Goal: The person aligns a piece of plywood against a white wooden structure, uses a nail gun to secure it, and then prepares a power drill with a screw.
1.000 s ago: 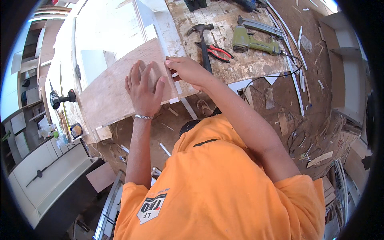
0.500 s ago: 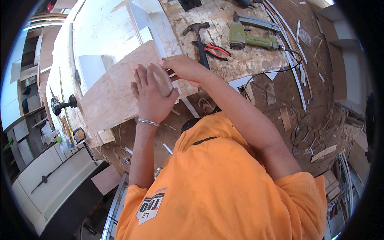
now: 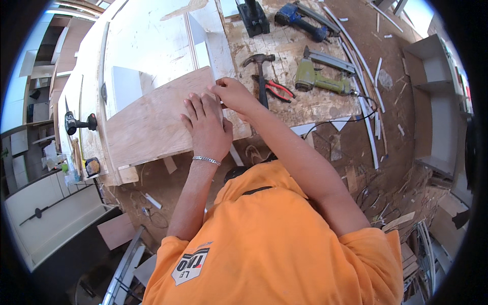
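A pale brown plywood panel [image 3: 152, 119] with a slanting far edge lies at the near side of the worktable. Flat on its right part rests my left hand [image 3: 210, 129], fingers stretched out and the thumb near the panel's right edge; a bracelet is on that wrist. My right hand [image 3: 235, 97] is closed at the panel's right edge, fingertips bent against it; the undersides of those fingers are hidden. Beyond the panel stand an upright white board [image 3: 198, 38] and a smaller white piece [image 3: 127, 86].
Right of my hands lie a claw hammer [image 3: 260, 76], red-handled pliers [image 3: 278, 91], a green nail gun [image 3: 317, 79] with a hose, and a blue nail gun [image 3: 300, 21]. A cordless drill [image 3: 80, 122] lies left. Scraps and white strips [image 3: 363, 101] litter the floor.
The view has shifted, bringing the blue nail gun into fuller sight. Both hands stay at the panel's right end; my left fingers lie a little closer together.
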Available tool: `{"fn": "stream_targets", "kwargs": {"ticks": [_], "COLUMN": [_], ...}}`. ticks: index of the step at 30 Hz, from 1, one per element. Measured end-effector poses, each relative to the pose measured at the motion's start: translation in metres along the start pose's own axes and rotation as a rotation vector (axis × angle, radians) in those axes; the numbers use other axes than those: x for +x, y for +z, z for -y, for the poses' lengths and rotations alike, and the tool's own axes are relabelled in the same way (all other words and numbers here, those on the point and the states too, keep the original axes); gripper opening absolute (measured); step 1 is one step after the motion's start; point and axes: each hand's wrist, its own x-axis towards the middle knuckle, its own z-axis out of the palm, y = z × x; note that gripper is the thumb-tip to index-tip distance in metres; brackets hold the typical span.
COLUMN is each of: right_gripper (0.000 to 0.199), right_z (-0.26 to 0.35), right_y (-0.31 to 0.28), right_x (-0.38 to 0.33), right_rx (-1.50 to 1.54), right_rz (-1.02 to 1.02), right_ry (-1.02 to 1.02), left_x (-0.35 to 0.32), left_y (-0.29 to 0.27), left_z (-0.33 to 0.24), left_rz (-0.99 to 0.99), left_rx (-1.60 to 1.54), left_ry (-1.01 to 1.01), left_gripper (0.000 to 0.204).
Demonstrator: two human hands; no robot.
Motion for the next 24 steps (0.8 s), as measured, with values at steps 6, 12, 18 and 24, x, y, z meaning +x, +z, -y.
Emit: {"fn": "stream_targets", "kwargs": {"ticks": [6,12,18,24], "right_gripper": [0.052,0.04,0.073,0.069], "right_z": [-0.008,-0.063,0.088,0.127], "right_y": [-0.003,-0.103,-0.185,-0.172], "right_x": [0.026,0.077,0.129,0.191], "right_rx": [0.009,-0.535,-0.635,-0.441], "right_rz": [-0.227,-0.427,-0.656,-0.456], "right_ry": [-0.118,-0.231,-0.8,-0.443], "left_x": [-0.002,-0.01,-0.044,-0.108], "left_y": [0.003,-0.009,-0.006,-0.041], "left_z": [0.003,0.001,-0.002,0.023], "left_rz": [-0.051,-0.036,-0.072,-0.425], "left_rx": [-0.098,-0.208,-0.351,-0.622], "left_ry": [-0.008,0.012,-0.019,-0.011], "left_gripper": [0.086,0.091,0.075,0.026]}}
